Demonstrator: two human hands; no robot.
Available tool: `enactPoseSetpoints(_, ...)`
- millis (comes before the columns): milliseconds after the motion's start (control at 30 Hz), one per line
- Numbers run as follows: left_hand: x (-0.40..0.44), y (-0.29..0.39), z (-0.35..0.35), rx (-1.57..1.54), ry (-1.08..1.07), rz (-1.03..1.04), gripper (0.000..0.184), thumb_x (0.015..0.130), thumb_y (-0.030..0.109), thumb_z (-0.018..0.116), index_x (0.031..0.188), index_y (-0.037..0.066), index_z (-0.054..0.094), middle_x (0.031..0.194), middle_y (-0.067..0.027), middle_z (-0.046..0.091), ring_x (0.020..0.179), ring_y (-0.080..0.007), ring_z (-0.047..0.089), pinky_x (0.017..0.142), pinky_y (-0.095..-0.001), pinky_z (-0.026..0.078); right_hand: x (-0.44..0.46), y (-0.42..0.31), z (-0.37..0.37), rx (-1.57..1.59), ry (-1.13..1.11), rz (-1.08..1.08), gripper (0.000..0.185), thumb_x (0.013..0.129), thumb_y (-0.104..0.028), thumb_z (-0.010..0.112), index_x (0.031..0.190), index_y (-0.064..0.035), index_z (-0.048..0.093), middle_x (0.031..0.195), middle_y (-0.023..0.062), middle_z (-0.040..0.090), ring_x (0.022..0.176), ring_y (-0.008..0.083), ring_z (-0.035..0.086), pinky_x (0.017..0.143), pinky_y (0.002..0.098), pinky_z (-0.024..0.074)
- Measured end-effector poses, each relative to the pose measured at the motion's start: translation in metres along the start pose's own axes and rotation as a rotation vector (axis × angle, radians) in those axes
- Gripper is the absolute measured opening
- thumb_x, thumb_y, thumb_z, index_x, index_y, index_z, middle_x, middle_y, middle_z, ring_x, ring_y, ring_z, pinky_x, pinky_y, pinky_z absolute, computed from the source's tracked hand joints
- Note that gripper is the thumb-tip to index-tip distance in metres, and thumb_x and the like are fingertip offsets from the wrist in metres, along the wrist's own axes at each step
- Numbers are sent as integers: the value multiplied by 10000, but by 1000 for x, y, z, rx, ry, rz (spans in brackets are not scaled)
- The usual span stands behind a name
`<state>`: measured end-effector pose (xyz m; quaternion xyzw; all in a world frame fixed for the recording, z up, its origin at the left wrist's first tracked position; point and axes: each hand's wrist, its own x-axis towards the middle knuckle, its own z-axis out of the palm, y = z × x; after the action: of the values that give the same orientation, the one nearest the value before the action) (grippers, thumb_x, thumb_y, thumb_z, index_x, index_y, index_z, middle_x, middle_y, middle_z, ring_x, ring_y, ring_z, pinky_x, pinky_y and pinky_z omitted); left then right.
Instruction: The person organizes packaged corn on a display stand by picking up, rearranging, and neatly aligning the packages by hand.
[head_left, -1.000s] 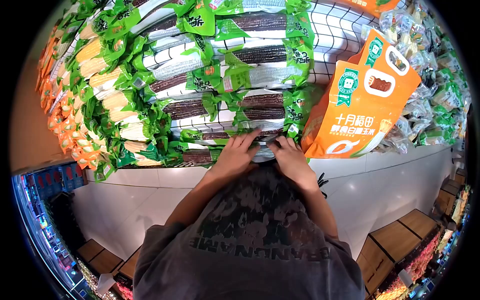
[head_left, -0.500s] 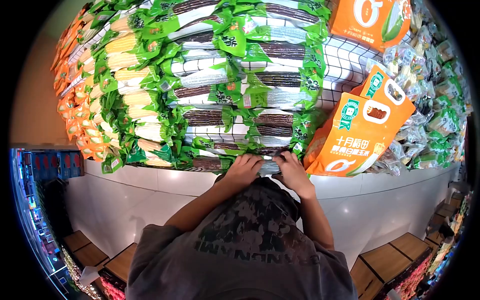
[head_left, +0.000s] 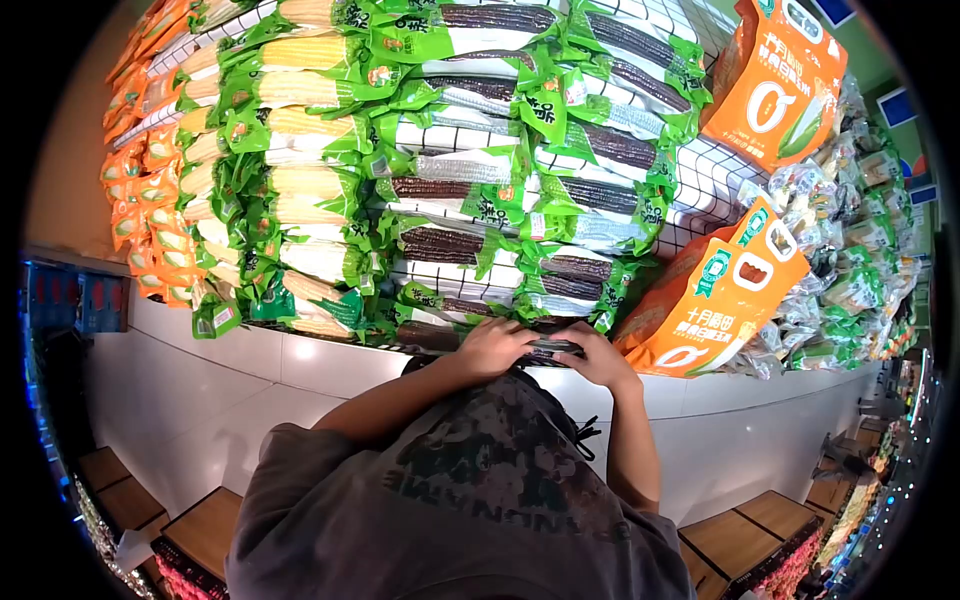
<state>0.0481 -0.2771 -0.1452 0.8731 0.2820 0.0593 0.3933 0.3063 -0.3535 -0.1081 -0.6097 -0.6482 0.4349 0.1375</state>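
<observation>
My left hand (head_left: pixel 495 348) rests at the front edge of the corn display, fingers curled over a packet whose details are too small to tell. Close to its right, my right hand (head_left: pixel 598 357) has bent fingers at the same edge; what lies beneath them is hidden. Just beyond both hands are green-and-clear packs of dark corn (head_left: pixel 575 285), stacked in rows on a white grid-patterned surface (head_left: pixel 455 278). Beside my right hand stands an orange printed bag (head_left: pixel 715 300) with a handle hole.
Packs of yellow corn (head_left: pixel 305 90) and small orange packs (head_left: pixel 150 220) fill the left side. A second orange bag (head_left: pixel 780 90) stands at the back right, near clear packets (head_left: pixel 860 270). Wooden crates (head_left: pixel 740 540) are behind on the floor.
The view has turned and shifted, bringing more of the display's back and the second orange bag into sight. Both hands remain at the front edge, fingers slightly changed.
</observation>
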Motion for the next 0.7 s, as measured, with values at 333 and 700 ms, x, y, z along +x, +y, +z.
enactPoseSetpoints(333, -24, -3, -114, -16, 116, 97, 170, 1067, 257, 594, 1109, 169, 733, 851, -158, 729, 767, -389, 711, 694, -508, 531, 2, -117, -24, -221, 218, -64, 478, 897, -237, 822, 1344, -121, 697, 1236, 132, 679, 1131, 368, 670, 993, 451, 528)
enactPoseSetpoints(700, 60, -6, -182, -478, 137, 191, 240, 1093, 197, 609, 1119, -20, 709, 814, -113, 698, 729, -158, 611, 703, -364, 505, 45, -153, -74, -820, 679, -364, 426, 820, -107, 765, 1236, -187, 732, 1281, 60, 645, 1246, 264, 623, 1184, 634, 368)
